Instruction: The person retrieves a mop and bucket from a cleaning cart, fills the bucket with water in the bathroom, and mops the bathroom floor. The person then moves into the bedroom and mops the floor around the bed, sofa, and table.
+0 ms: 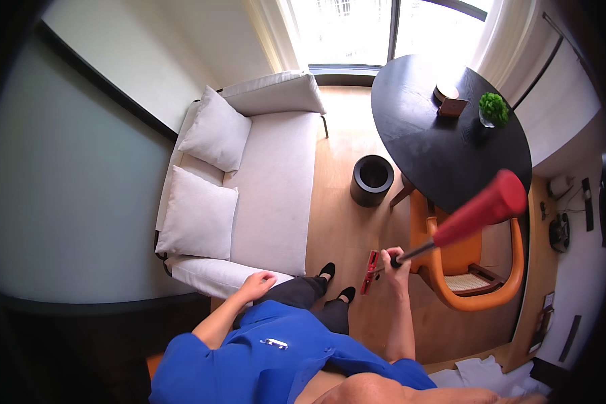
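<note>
My right hand (396, 268) grips the metal pole of a long-handled floor tool (419, 250), just by a black collar. Its thick red handle end (485, 204) rises towards the camera, and its narrow red head (369, 272) is low over the wooden floor, beside my feet. My left hand (259, 285) hangs by the near arm of the light fabric sofa (275, 202), fingers curled loosely with nothing seen in them; whether it touches the sofa I cannot tell. Two pale cushions (198, 214) lean on the sofa's back.
A black round bin (372, 174) stands on the floor between the sofa and a dark oval table (414, 126). The table bears a green plant (493, 109) and a small brown stand (452, 107). An orange chair (449, 298) is at my right, near a wooden ledge with a black telephone (559, 232).
</note>
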Demonstrator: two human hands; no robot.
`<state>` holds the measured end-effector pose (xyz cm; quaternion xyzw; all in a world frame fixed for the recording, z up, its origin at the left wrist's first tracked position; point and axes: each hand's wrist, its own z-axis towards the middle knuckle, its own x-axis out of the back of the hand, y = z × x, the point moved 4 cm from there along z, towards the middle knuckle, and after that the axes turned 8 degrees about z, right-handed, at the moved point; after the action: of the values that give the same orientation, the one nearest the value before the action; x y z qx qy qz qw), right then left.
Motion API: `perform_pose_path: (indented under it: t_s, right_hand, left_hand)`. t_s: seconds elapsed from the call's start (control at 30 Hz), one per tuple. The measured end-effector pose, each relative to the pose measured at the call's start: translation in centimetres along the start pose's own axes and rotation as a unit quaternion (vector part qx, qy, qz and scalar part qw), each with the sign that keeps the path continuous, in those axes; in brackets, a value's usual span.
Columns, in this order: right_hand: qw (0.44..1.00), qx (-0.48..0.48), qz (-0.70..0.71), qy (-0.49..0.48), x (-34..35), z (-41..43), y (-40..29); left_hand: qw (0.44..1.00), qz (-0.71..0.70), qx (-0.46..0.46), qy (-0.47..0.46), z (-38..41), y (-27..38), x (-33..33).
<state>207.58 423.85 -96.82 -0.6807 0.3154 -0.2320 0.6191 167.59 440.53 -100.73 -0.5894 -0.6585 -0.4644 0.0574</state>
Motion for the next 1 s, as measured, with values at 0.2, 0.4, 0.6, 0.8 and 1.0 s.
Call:
perform_pose_path:
  t_s: [0.2,0.4,0.6,0.8,1.0]
  right_hand:
    - [1.0,-0.007,-0.017,0.018,-2.7,4.2,3.1]
    - [0.998,0.067,-0.017,0.009,-7.8,8.7,-2.3]
    - [0.996,-0.022,-0.019,-0.084,-15.0,14.8,-3.3]
    - [0.966,0.075,-0.097,-0.229,-24.0,22.3,-6.1]
    - [0.945,0.117,-0.087,-0.291,-29.1,31.6,-7.0]
  left_hand:
    - [0.966,0.172,0.162,-0.104,-6.2,-13.3,1.4]
    - [0.987,0.156,0.012,-0.037,11.9,-6.1,4.2]
    - [0.914,-0.292,-0.265,0.097,21.0,23.3,16.4]
    - [0.705,-0.365,-0.604,0.067,14.1,40.8,31.7]
    - [0.675,-0.368,-0.638,0.047,14.7,46.7,37.1]
